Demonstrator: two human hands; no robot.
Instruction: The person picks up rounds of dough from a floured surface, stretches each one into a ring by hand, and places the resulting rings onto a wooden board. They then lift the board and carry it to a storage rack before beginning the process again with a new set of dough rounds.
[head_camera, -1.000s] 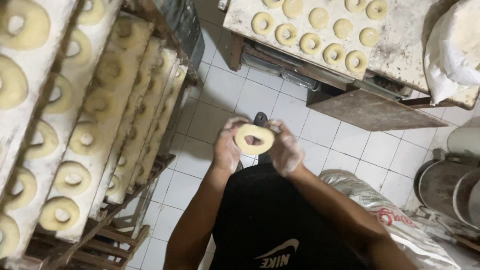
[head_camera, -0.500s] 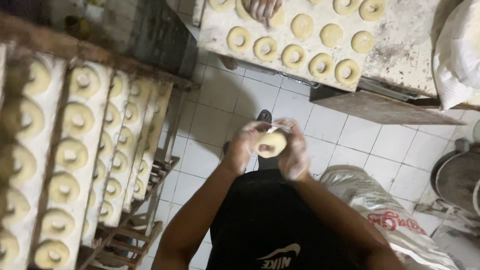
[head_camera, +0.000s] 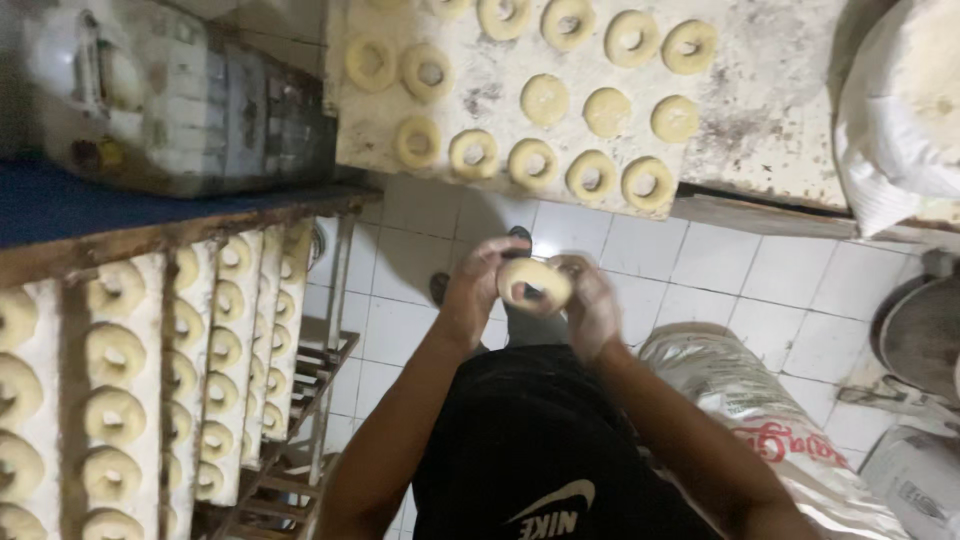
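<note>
Here, a ring of raw dough (head_camera: 534, 282) is held above the tiled floor (head_camera: 650, 270), in front of the body, clamped between the left hand (head_camera: 478, 290) and the right hand (head_camera: 590, 300); the fingers of both are closed on its rim. Because the dough is soft, the ring could be stretched out of round or torn if it is squeezed unevenly. It could also be dropped onto the floor, since nothing lies under it. To the far side, the floured desk (head_camera: 760, 110) is already crowded with dough rings (head_camera: 590, 175), and neighbours could be dented. At the left, the rack trays (head_camera: 200, 370) are nearly full.
</note>
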